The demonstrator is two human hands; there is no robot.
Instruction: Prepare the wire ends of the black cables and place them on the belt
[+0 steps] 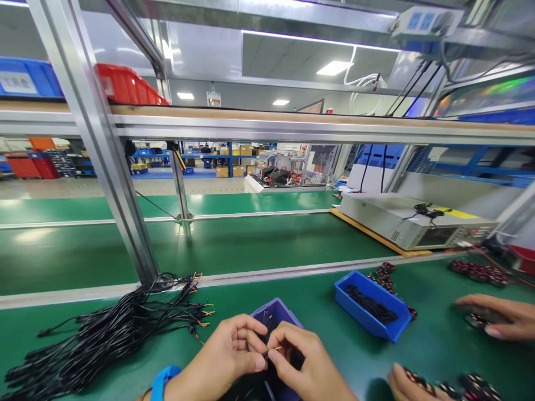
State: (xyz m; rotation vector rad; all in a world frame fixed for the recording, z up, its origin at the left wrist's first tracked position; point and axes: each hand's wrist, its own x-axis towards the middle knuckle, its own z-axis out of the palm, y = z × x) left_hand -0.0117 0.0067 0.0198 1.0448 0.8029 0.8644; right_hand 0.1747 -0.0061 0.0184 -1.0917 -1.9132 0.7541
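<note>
**Two hands pinching a thin wire over a purple bin**

Far left of the grip, a bundle of black cables (104,334) lay loose on the green table (438,351). Its bared, yellow-tipped ends fanned toward the hands, probably so that one end could be drawn without lifting the heap.

The left hand (228,353), with a blue wristband (164,379) at its wrist, had thumb and forefinger pressed together on a thin wire (272,350). The right hand (307,362) met it fingertip to fingertip and pinched the same wire from the other side. The short stretch between them looked taut and level, which seemed to suit fine work on the tip.

Directly behind and beneath the grip stood a small purple bin (278,311). It sat close enough that anything let go would likely have dropped into it. What it held was mostly hidden by the hands.

Right of the grip, near but apart, a blue bin (378,329) sat at an angle with black parts (371,305) inside. Farther right, a co-worker's hands (497,317) rested among small red-and-black parts (476,272). Beyond these, well back from the grip, a grey test instrument (413,223) sat on a wooden board.
</note>
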